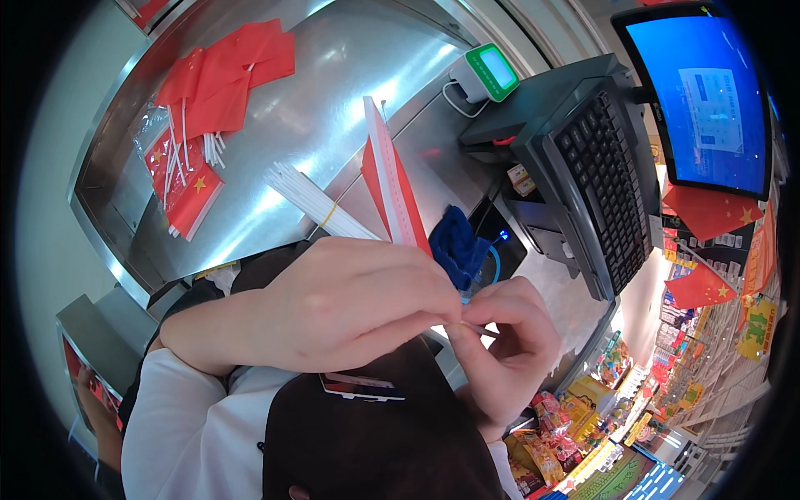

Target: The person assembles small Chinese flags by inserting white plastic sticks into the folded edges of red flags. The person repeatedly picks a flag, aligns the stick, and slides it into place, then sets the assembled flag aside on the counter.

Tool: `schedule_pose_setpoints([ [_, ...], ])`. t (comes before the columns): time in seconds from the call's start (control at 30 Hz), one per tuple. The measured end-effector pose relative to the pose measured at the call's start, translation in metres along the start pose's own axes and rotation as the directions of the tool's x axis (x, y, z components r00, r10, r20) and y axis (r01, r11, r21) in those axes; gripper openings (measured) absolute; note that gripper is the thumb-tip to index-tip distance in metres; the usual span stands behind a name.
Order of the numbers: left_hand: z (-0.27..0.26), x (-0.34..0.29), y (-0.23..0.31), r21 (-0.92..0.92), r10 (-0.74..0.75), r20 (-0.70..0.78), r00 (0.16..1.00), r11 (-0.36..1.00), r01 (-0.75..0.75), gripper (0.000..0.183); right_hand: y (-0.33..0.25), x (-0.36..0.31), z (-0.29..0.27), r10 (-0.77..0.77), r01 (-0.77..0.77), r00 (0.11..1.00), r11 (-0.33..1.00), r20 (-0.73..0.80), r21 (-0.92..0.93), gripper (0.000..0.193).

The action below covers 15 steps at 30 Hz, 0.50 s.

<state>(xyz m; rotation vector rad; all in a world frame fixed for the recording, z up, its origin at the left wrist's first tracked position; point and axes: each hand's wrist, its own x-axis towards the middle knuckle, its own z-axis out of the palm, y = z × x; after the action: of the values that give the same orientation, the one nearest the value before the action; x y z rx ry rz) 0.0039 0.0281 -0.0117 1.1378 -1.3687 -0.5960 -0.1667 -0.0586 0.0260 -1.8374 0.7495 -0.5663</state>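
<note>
My left hand (pixel 367 304) is closed, palm down, at the middle. A red flag (pixel 387 179) with a white edge strip sticks up from behind its knuckles, seemingly held in it. Its fingertips meet those of my right hand (pixel 512 342). There, thumb and forefinger pinch a thin pale stick (pixel 481 330), its short end showing between them. How far the stick runs into the flag's edge is hidden by my left hand. Just beyond my left hand lies a bundle of white sticks (pixel 321 202), tied with a yellow band.
Red flags (pixel 221 92) and white sticks lie on the steel counter (pixel 308 92), far left. A dark blue cloth (pixel 458 246) is beyond my right hand. At right stand a keyboard (pixel 604 183), a monitor (pixel 704 100) and a green-white device (pixel 492 72). Packaged goods (pixel 567 421) fill the lower right.
</note>
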Motion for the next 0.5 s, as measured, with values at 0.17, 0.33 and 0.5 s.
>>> schedule_pose_setpoints([
  [0.17, 0.0028, -0.0001, -0.0026, -0.068, -0.025, 0.006, 1.000, 0.997, 0.026, 0.014, 0.0000, 0.0012, -0.0023, 0.112, -0.115, 0.993, 0.988, 0.030, 0.101, 0.019],
  [0.33, 0.0047, 0.0002, -0.0029, -0.094, -0.022, -0.002, 1.000, 0.995, 0.022, 0.013, 0.0015, 0.0032, -0.0034, 0.144, -0.152, 0.988, 0.975, 0.056, 0.161, 0.018],
  [0.5, 0.0044, 0.0005, -0.0031, -0.080, -0.015, -0.001, 1.000, 0.997, 0.015, 0.013, 0.0060, 0.0036, -0.0036, 0.131, -0.142, 0.989, 0.966, 0.064, 0.216, 0.019],
])
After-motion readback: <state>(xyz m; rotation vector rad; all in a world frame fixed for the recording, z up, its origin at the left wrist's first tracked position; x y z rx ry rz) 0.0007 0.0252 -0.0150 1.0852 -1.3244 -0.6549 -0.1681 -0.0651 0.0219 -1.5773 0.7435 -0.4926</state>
